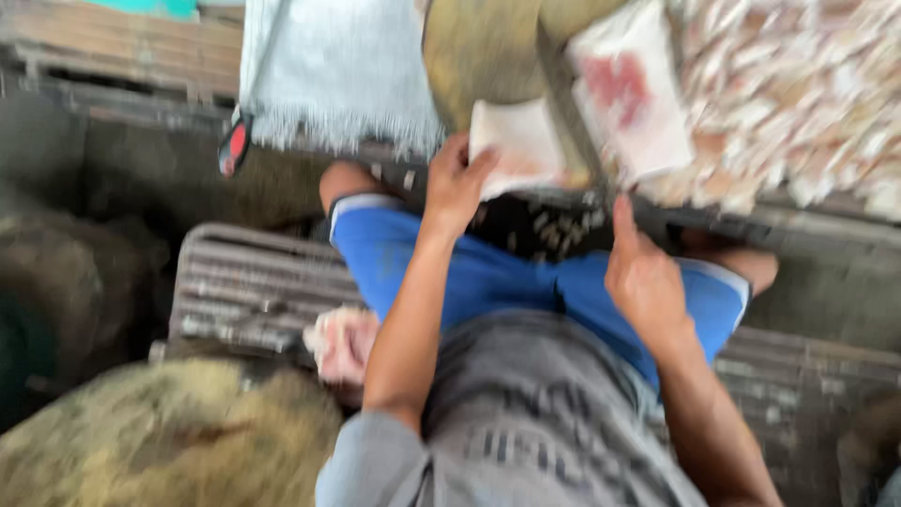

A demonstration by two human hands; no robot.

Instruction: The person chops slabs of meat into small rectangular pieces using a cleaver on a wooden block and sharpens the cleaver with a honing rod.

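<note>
Left hand [457,183] up front, fingers and thumb pinched on the edge of a pale flat packet [519,145], lifting it just above the knees; right hand [643,277] lower, over the blue shorts [488,272], index finger stretched up toward a second, larger packet with a red patch [631,94], the other fingers curled in and holding nothing that shows. The view is smeared, so the grip looks light, and a firmer pinch lower on the packet, with the free hand steadying the far corner, would likely keep it from flopping. Up right, a heap of small pale and pinkish packets [798,84] spreads across a surface; whether a tray or bin holds them, I cannot tell. A slatted bench [244,282] runs under the person, a fringed light cloth [328,70] hangs above left
</note>
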